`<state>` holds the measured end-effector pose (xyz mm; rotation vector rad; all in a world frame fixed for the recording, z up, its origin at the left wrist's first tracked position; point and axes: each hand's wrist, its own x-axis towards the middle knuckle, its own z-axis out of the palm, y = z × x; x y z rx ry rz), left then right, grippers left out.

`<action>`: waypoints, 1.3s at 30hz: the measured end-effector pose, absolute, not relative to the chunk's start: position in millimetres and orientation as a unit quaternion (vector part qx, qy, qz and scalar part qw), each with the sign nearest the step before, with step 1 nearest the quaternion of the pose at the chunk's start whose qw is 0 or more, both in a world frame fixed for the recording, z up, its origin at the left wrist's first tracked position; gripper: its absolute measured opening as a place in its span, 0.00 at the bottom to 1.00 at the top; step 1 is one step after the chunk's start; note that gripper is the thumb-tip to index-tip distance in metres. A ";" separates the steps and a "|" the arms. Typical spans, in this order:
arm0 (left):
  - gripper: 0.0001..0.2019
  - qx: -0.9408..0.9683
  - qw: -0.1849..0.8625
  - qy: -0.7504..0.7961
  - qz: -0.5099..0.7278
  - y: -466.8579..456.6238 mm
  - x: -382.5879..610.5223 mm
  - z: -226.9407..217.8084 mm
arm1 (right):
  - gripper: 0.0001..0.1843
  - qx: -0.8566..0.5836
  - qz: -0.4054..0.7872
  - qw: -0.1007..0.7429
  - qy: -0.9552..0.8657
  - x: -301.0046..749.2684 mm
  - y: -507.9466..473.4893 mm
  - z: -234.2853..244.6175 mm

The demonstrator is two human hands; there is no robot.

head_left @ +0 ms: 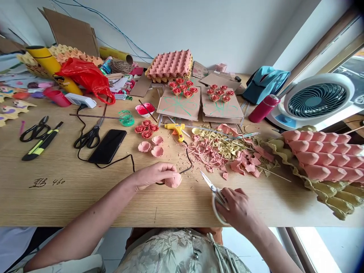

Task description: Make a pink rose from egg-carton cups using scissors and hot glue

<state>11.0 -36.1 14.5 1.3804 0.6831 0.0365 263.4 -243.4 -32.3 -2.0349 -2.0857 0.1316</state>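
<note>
My left hand [157,175] is closed on a pink egg-carton cup [173,181] just above the table's front part. In my right hand [236,207] is a pair of white-handled scissors [211,182], blades pointing forward and left, close to the tabletop. Beyond my left hand sit several plain pink carton cups [157,151] with petal-like rims. Behind them lie several carton flowers [146,129] with red edges. A yellow glue gun [176,131] rests beside these, its black cord running near my left hand. Pink and yellow carton scraps [224,148] are heaped ahead of my right hand.
Stacked egg trays [324,155] stand at the right, near a fan [315,100] and a red bottle [264,108]. Two cardboard sheets [182,106] carry red flowers at the back. Leftward lie a phone [108,146], black scissors [88,138] and a utility knife [42,143].
</note>
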 end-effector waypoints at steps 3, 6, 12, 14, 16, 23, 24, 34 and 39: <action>0.17 0.586 0.763 0.266 0.057 -31.3 8.2 19.6 | 0.09 -0.651 0.073 0.084 -0.751 237.4 -245.9 -27.4; 0.16 0.546 0.793 0.252 0.099 -25.6 7.5 17.9 | 0.08 -0.602 0.102 0.062 -0.790 226.4 -236.4 -26.2; 0.17 0.482 0.815 0.258 0.191 -14.8 2.4 8.4 | 0.10 -0.693 0.017 0.065 -0.718 243.7 -211.6 -30.0; 0.17 0.476 0.811 0.268 0.208 -13.6 0.4 7.5 | 0.09 -0.651 0.041 0.084 -0.753 229.4 -209.0 -29.3; 0.17 0.484 0.804 0.280 0.204 -14.0 -1.1 8.1 | 0.05 -0.594 0.080 0.085 -0.796 207.2 -205.4 -29.0; 0.17 0.530 0.806 0.222 0.138 -19.7 -3.2 20.1 | 0.07 -0.689 0.022 0.051 -0.723 211.0 -168.2 -27.9; 0.17 0.535 0.807 0.211 0.135 -20.2 -3.4 21.7 | 0.07 -0.720 0.003 0.052 -0.692 216.8 -165.3 -27.3; 0.15 0.557 0.805 0.183 0.093 -23.3 -3.9 17.7 | 0.08 -0.706 0.042 0.051 -0.705 209.6 -147.2 -24.3; 0.17 0.555 0.804 0.199 0.068 -26.4 -2.3 16.2 | 0.10 -0.746 0.095 0.053 -0.657 260.3 -166.9 -11.2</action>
